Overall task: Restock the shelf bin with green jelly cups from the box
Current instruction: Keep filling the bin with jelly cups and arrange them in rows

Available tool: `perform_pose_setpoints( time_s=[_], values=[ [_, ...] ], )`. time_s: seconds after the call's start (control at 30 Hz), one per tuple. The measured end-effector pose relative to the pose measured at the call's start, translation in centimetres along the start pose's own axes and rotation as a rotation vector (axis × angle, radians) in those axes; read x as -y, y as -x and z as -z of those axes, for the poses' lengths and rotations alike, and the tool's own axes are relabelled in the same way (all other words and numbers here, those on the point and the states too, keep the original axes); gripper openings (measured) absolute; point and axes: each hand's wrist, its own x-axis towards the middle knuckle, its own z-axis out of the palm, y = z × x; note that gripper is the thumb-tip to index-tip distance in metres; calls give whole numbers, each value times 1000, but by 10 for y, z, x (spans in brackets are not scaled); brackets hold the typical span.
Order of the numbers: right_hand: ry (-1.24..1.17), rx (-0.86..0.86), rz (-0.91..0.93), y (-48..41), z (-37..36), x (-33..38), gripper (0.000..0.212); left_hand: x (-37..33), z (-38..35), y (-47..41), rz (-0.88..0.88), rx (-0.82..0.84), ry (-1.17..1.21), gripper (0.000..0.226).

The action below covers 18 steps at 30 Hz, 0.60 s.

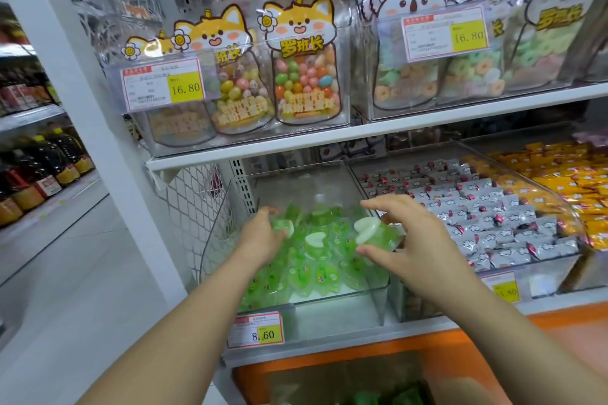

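A clear shelf bin (pixel 332 312) on the lower shelf holds a heap of green jelly cups (pixel 325 260) with white heart-shaped lids. My left hand (pixel 260 240) is inside the bin at its left and grips a green jelly cup (pixel 282 226) over the heap. My right hand (pixel 418 240) hovers over the bin's right side. Its thumb and forefinger spread around another green jelly cup (pixel 373 231), which its curled fingers hold lid-up. The box (pixel 329 378) shows at the bottom edge, blurred, with more green cups (pixel 371 398) in it.
A price tag (pixel 256 329) reading 8.60 hangs on the bin's front. To the right sit bins of silver-wrapped sweets (pixel 487 217) and orange packets (pixel 569 174). The upper shelf (pixel 362 133) carries candy jars close above my hands. A wire mesh panel (pixel 197 207) stands to the left.
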Motion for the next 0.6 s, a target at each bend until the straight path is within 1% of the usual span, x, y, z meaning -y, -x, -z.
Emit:
perform_pose_setpoints(
  time_s=[0.07,0.17,0.23,0.27,0.33,0.37,0.4,0.47,0.53,0.6],
  values=[
    [0,5,-4,0,1,1,53,2,-5,-4,-32,20,-119,44],
    [-29,8,-30,0,2,2,49,5,-7,-2,-48,80,-232,50],
    [-58,-4,-59,0,3,2,45,4,-4,3,-58,95,-247,48],
    [-71,-14,-76,1,4,1,43,1,-2,6,-95,75,-218,44],
    [-92,-40,-106,1,5,2,41,-9,5,17,-206,16,-65,32],
    [-101,-52,-113,1,6,2,41,-18,9,26,-236,21,84,24],
    [-108,-58,-118,1,7,4,42,-28,13,38,-238,78,276,18],
    [-139,-48,-110,2,7,8,41,-46,20,62,-194,305,646,17],
    [-240,-16,-109,4,5,12,40,-53,24,79,-172,485,786,22],
    [-418,12,-129,7,3,17,36,-53,24,89,-196,571,830,32]
  ],
)
